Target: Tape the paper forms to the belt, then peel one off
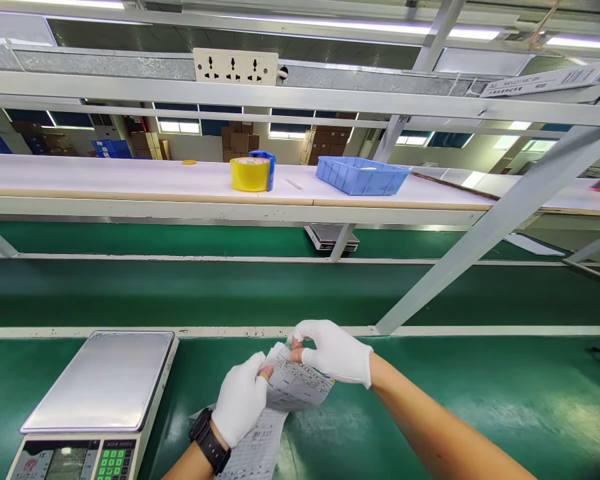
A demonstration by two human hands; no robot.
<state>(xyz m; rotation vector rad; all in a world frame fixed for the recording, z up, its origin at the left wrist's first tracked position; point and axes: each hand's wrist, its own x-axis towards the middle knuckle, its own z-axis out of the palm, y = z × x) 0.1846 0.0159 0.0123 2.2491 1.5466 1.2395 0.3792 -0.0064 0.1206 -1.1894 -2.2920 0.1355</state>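
In white gloves with bare fingertips, both my hands are at a printed paper sheet [300,383] above the green worktop. My left hand [243,397], with a black watch at the wrist, grips the sheet's left edge between thumb and fingers. From the upper right, my right hand [330,350] pinches the top edge of the same sheet. The sheet curls toward the right. Below and partly behind my left hand, another printed page [255,448] hangs or lies; whether it is joined to the upper sheet I cannot tell.
A weighing scale [103,387] stands on the green worktop [455,413] at left. On the white shelf [145,175] sit a yellow tape roll [250,175] and a blue plastic bin [363,177]. A slanted metal brace [480,233] rises at right, and a socket strip [236,67] hangs above.
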